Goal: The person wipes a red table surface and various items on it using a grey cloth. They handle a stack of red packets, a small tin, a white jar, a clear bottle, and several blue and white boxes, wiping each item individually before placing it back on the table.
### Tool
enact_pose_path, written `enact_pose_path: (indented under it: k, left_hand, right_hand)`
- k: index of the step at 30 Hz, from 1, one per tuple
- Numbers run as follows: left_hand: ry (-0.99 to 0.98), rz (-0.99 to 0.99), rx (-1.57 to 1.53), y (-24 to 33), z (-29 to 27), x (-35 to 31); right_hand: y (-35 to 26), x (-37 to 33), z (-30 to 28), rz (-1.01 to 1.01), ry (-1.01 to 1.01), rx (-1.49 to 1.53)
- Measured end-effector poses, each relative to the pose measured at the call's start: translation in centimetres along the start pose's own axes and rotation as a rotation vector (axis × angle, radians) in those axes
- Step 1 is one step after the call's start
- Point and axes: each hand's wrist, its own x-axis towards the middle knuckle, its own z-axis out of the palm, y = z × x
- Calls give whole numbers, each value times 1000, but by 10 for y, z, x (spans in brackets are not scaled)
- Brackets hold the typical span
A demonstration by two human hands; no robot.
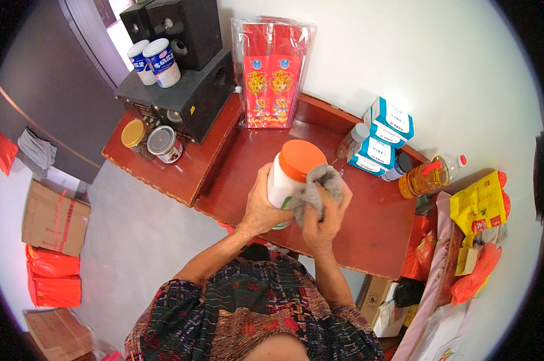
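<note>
White jar (282,183) with orange lid in left hand (261,204), grey cloth (317,191) gripped against it by right hand (323,224).

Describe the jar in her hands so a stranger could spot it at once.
Start at the dark red wooden table against the white wall. Above its front, the left hand grips a white jar while the right hand presses a grey cloth to it. Only it has an orange lid.

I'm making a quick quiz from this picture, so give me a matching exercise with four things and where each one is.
Things:
1. white jar with orange lid
2. grey cloth
3. oil bottle
4. red packets

Places:
A. leaning against the wall
B. lying on its side at the table's right end
C. in the left hand
D. in the right hand

Pairs: 1-C, 2-D, 3-B, 4-A
</note>
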Motion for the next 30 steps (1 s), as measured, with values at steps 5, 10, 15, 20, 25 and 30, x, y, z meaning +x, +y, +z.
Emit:
enact_pose_path:
  k: [5,10,15,20,25,30]
  left_hand:
    - [-35,201,236,6,0,-2]
    - [-45,218,316,3,-7,-5]
    - [-9,312,327,5,-11,-2]
    - [12,362,328,-3,-11,-5]
    - [-37,359,384,-17,-18,-6]
    - [-104,340,417,-37,-16,-18]
  right_hand:
    - [-1,36,-35,443,-91,396]
    - [-10,56,-34,135,-495,-21]
    - [-4,80,-31,240,-609,74]
    - [19,80,-18,362,-515,97]
    - [2,69,-13,-144,-531,-182]
    - [-32,56,-15,-541,-753,-531]
